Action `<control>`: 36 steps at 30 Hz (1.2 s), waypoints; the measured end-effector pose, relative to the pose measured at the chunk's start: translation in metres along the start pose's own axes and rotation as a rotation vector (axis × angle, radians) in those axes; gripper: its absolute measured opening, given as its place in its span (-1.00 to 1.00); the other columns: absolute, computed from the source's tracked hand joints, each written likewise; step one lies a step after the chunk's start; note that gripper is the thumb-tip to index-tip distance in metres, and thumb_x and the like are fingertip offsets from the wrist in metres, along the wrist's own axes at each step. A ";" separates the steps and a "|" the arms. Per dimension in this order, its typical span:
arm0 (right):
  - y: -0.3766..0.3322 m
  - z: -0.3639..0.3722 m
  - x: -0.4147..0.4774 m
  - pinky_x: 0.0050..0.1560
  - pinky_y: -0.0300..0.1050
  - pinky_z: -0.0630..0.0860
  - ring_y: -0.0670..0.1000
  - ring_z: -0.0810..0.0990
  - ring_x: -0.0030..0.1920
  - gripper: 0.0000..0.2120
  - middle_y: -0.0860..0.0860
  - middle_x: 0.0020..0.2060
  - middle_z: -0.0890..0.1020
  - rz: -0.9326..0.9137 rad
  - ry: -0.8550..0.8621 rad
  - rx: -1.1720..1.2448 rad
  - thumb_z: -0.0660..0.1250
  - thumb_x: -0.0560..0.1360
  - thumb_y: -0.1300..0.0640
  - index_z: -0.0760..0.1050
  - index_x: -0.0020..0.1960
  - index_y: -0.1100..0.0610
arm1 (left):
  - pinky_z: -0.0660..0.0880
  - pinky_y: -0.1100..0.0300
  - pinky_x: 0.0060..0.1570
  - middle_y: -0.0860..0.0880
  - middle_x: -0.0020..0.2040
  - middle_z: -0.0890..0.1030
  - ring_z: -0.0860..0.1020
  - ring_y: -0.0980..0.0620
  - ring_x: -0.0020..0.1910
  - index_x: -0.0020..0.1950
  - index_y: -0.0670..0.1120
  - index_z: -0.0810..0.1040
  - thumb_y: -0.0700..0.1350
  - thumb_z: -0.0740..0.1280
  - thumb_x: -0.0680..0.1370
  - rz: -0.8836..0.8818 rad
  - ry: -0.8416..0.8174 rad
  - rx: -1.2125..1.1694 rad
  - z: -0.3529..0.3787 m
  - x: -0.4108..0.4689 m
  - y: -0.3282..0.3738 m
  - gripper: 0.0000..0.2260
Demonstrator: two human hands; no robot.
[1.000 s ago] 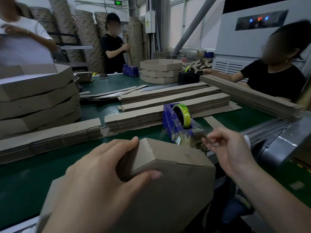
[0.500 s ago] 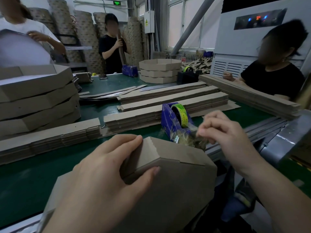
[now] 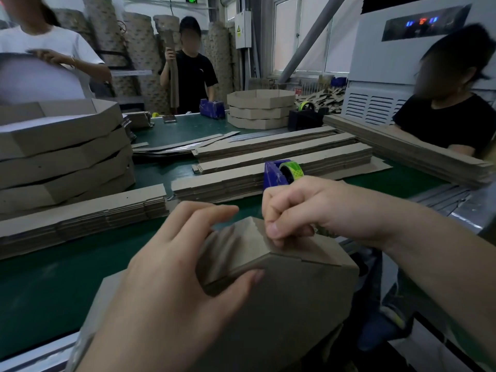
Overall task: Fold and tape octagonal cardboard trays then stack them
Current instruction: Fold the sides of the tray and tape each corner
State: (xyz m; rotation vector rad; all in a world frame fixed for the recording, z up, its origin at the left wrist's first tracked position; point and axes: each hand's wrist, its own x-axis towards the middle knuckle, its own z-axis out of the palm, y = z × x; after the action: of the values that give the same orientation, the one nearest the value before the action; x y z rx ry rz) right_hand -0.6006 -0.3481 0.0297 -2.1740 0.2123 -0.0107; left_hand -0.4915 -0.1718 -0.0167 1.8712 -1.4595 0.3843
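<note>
Brown cardboard tray, corner folded: left hand grips it, right hand pinches tape

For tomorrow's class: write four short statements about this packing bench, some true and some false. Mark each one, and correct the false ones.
1. The left hand grips a folded corner of the cardboard tray. True.
2. The right hand rests on the tape dispenser. False: it pinches a strip of tape at the tray's upper edge, and the dispenser stands behind it.
3. The tape dispenser is red. False: it is blue-purple and carries a green-yellow roll.
4. A stack of folded trays stands at the left on the green table. True.
</note>
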 end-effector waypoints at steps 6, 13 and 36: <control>0.003 -0.003 -0.002 -0.28 -0.29 0.36 -0.19 0.44 -0.30 -0.77 -0.22 -0.30 0.53 0.025 -0.012 -0.027 0.37 0.47 0.12 0.57 -0.36 0.06 | 0.50 0.23 -0.12 0.15 0.02 0.57 0.57 0.19 0.04 -0.12 0.12 0.63 0.09 0.45 0.36 0.040 -0.021 -0.060 0.001 0.006 0.000 -0.86; -0.003 -0.011 -0.002 -0.36 -0.33 0.31 -0.09 0.38 -0.32 -0.72 -0.02 -0.26 0.53 0.142 -0.093 -0.156 0.40 0.43 -0.10 0.59 -0.40 -0.02 | 0.51 0.21 -0.20 0.19 0.03 0.57 0.59 0.23 -0.05 -0.21 0.12 0.66 0.19 0.37 0.36 0.043 0.015 -0.104 0.004 -0.003 0.004 -0.81; 0.051 -0.038 -0.005 -0.44 -0.33 0.30 -0.09 0.35 -0.45 -0.58 -0.07 -0.46 0.46 0.340 -0.102 -0.205 0.41 0.20 -0.34 0.55 -0.36 0.03 | 0.50 0.25 -0.23 0.20 0.00 0.58 0.57 0.26 -0.09 -0.25 0.09 0.62 0.19 0.39 0.34 0.025 0.072 -0.104 0.008 -0.002 0.002 -0.81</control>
State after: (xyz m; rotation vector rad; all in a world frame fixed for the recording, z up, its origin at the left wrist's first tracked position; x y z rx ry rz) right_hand -0.6167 -0.4070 0.0108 -2.3073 0.5416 0.3264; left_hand -0.4957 -0.1759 -0.0231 1.7415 -1.4292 0.3768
